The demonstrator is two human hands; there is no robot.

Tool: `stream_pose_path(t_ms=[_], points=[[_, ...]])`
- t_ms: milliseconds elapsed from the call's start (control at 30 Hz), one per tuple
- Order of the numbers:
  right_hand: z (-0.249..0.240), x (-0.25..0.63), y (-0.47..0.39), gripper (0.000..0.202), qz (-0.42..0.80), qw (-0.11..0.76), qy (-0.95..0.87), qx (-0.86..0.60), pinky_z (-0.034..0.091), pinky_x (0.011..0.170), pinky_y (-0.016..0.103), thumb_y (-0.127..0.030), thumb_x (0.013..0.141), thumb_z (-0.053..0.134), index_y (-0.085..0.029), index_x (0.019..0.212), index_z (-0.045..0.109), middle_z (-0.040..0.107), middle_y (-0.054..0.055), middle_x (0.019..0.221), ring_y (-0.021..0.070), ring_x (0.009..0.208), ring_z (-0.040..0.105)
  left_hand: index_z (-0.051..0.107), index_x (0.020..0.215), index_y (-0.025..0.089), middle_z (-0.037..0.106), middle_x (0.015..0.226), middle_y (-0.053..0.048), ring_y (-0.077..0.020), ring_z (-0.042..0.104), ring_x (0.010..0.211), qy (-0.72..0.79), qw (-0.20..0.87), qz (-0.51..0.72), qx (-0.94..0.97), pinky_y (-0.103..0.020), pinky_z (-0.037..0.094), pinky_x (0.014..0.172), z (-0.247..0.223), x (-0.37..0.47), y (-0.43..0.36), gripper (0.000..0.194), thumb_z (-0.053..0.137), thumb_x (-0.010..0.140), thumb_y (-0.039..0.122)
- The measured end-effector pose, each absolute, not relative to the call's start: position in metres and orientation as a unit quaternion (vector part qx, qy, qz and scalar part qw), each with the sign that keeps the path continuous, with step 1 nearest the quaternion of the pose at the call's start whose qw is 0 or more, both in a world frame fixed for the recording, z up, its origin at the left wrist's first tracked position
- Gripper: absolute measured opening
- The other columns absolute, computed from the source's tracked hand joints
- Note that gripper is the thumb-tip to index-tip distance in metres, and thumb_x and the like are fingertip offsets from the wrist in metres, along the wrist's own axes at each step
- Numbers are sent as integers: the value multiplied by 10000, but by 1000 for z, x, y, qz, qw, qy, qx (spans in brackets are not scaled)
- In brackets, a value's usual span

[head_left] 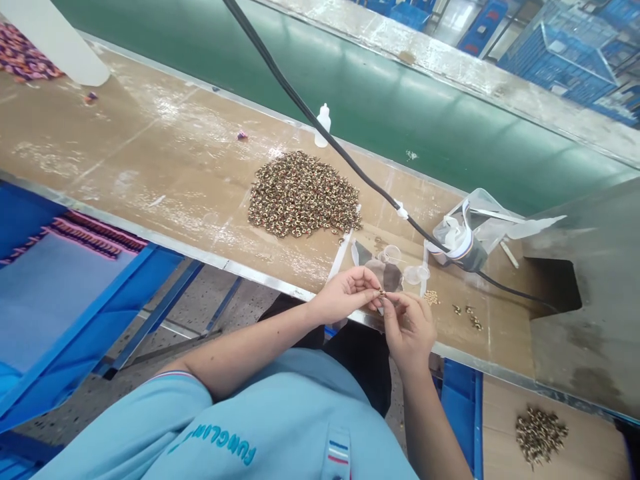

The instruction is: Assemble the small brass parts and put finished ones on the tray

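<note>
Over the table's front edge, my left hand (352, 293) and my right hand (411, 325) meet, fingertips pinched on one tiny brown and gold piece (382, 293). Fingers hide most of it. Just beyond lie small clear round lids or dishes (391, 254) and a grey-brown flat patch (392, 277). Right of my right hand is a cluster of tiny gold beads (431, 297), then several loose brown and gold pieces (474, 320). A large heap of similar curled pieces (305, 193) spreads over the tabletop, farther off and left of my hands.
A white dropper bottle (323, 127) stands behind the heap. A black cable (320, 127) crosses above the table toward a clear plastic container (463, 233). Lower right, a smaller heap (541, 435) lies on cardboard. A blue tray (75, 360) at left holds rows of pink-purple pieces. A green belt (225, 60) runs behind.
</note>
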State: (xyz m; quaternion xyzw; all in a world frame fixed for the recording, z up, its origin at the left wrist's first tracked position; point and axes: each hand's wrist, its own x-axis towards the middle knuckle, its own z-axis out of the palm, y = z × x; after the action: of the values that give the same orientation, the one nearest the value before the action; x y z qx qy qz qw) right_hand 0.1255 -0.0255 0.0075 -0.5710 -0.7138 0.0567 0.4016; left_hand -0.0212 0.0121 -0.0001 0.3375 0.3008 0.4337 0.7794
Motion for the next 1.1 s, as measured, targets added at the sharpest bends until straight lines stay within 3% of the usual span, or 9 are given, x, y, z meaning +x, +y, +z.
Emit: stream_pose_path(t_ms=[267,600,867,1100], points=[[3,129,-27,123,5,403,-748,-527,517,663,228,-153,829,596,-217,921,646,636,24,857,119,782,614,541,757,127,661,746,-15,-85,631,665,299,793,416,331,-242,519,694,1,-22,11,328,776,647,328],[3,134,-27,88,-33,359,-782,-509,517,697,248,-187,871,548,-236,921,602,631,27,862,127,795,624,528,732,130,689,812,-35,-81,637,667,302,801,397,332,-250,525,717,2,-22,11,333,772,647,340],[4,145,-30,127,37,345,-733,-585,481,652,238,-256,905,483,-211,848,587,605,29,851,122,770,582,558,887,143,680,892,-40,-107,655,757,329,784,372,373,-253,536,733,3,-22,10,267,728,704,239],[-4,217,-31,255,-62,323,-574,-750,389,593,276,-408,845,521,-191,737,599,555,12,666,145,604,480,578,844,131,661,863,-40,-101,644,732,361,761,346,412,-244,543,723,8,-22,11,210,697,721,253]])
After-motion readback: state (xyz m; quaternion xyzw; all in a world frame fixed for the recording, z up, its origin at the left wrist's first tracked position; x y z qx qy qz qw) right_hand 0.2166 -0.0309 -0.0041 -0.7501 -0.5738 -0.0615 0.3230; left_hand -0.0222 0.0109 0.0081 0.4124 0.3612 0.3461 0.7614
